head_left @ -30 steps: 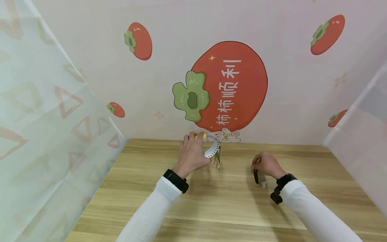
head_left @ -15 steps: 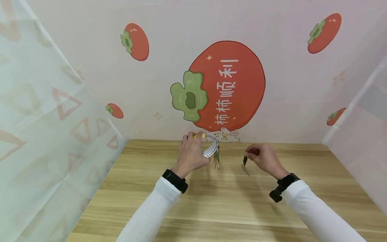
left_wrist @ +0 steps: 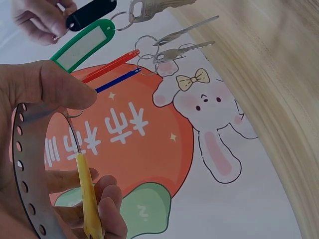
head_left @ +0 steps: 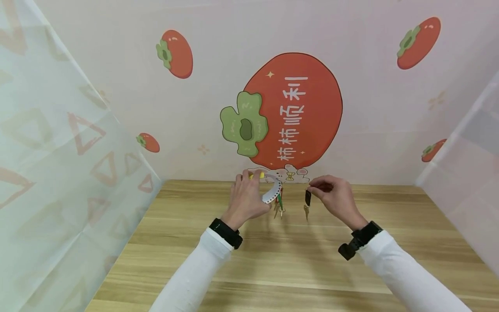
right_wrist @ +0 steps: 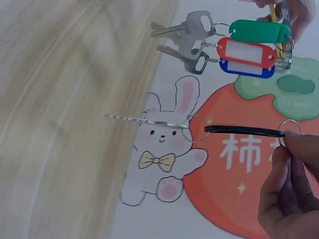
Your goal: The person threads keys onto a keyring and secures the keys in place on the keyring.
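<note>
L. hand (head_left: 246, 197): thumb at one end of curved perforated holder (head_left: 276, 193), fingers curled at its yellow handle (left_wrist: 88, 201); grip spans the two ends, prob. so the holed edge faces r., unobstructed; green tag (right_wrist: 259, 31), red tag (right_wrist: 246, 51) & blue tag (right_wrist: 247, 73), 1 ea., hang from holed edge, approx. side by side, each w/ metal key on small ring at lower end (green's key (right_wrist: 200, 25) clearest); held up, presumably, so tags & keys dangle free; exact hook-up of ea. ring to hole partly hidden by thumb; R. hand (head_left: 338, 199): thumb & finger pinch top ring (right_wrist: 290, 121) of black tag (right_wrist: 244, 131), other fingers bent in; tag hangs just r. of holder, apart from it, its own key (right_wrist: 154, 122) below; pinch on ring rather than on tag body likely keeps tag & key hanging straight; both hands above wood-grain table (head_left: 249, 268), near persimmon-print backdrop (head_left: 312, 130); black wristband (head_left: 226, 234) on l. wrist, another on r.
</note>
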`<action>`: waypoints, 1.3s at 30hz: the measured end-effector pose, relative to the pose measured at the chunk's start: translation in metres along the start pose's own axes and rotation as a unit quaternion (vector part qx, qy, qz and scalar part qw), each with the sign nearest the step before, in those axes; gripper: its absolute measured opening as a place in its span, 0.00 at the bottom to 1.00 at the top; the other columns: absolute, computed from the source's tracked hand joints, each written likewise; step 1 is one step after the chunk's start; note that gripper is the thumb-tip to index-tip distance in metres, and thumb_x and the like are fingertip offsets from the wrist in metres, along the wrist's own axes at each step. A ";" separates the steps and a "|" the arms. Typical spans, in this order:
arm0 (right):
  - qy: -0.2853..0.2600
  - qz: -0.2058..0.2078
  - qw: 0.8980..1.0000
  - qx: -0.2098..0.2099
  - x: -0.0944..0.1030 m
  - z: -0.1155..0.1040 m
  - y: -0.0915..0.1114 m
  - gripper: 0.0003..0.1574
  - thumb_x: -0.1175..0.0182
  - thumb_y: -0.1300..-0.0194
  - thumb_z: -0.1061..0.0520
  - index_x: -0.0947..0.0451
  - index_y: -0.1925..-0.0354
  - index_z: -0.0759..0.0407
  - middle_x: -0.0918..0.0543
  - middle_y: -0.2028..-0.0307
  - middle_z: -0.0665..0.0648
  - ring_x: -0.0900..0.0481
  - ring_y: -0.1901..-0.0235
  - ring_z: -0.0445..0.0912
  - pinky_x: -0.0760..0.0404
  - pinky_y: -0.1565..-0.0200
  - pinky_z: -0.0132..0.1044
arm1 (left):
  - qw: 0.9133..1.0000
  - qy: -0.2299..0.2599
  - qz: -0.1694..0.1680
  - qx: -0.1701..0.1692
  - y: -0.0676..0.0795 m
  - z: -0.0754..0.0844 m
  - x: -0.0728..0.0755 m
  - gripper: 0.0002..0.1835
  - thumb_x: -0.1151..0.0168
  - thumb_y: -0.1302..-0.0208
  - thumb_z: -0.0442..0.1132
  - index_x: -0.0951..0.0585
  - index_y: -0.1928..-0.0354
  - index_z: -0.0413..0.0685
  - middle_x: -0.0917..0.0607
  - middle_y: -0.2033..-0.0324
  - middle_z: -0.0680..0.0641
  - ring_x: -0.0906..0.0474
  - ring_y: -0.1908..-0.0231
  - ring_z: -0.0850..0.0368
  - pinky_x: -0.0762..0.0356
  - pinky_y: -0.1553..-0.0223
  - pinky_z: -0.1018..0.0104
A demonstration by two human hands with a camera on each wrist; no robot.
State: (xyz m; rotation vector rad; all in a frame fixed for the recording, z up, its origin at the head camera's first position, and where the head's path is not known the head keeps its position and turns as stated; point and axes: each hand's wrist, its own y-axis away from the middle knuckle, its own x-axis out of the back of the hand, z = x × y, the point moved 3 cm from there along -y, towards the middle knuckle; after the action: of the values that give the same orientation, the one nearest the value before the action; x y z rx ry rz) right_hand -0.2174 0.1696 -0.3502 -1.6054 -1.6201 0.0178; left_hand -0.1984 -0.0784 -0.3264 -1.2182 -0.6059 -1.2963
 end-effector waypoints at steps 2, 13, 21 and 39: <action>0.005 0.008 1.000 0.007 -0.001 -0.006 -0.001 0.05 0.29 0.40 0.68 0.13 0.64 0.61 0.12 0.67 0.56 0.14 0.70 0.48 0.20 0.67 0.25 | 1.000 0.000 0.000 0.001 0.000 0.000 0.000 0.45 0.23 0.59 0.46 0.26 0.33 0.45 0.25 0.45 0.35 0.29 0.54 0.41 0.24 0.58 0.48; 0.045 -0.009 0.995 0.089 -0.021 -0.032 0.004 0.11 0.29 0.46 0.75 0.17 0.66 0.64 0.17 0.68 0.56 0.16 0.70 0.47 0.15 0.66 0.41 | 1.000 -0.001 0.006 0.002 -0.001 0.003 -0.001 0.46 0.22 0.60 0.44 0.26 0.33 0.42 0.25 0.45 0.33 0.29 0.59 0.43 0.24 0.67 0.54; 0.035 -0.087 0.995 0.045 -0.033 -0.051 0.004 0.07 0.33 0.38 0.71 0.20 0.65 0.63 0.17 0.70 0.52 0.20 0.72 0.41 0.20 0.69 0.35 | 1.000 0.009 -0.002 0.017 0.000 0.004 -0.002 0.46 0.21 0.59 0.44 0.26 0.33 0.41 0.25 0.48 0.33 0.29 0.58 0.42 0.23 0.67 0.52; 0.031 -0.063 0.998 0.011 -0.049 -0.066 0.004 0.05 0.30 0.42 0.69 0.16 0.68 0.63 0.16 0.73 0.53 0.19 0.76 0.39 0.19 0.72 0.33 | 0.999 0.003 -0.040 0.030 0.001 0.006 -0.006 0.54 0.19 0.62 0.44 0.32 0.27 0.47 0.30 0.41 0.30 0.30 0.52 0.39 0.22 0.63 0.48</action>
State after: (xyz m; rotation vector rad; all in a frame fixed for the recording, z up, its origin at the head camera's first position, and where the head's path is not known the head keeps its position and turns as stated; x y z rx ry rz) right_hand -0.1859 0.0951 -0.3355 -1.4711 -1.6638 -0.0783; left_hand -0.1975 -0.0711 -0.3307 -1.1506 -0.6907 -1.3388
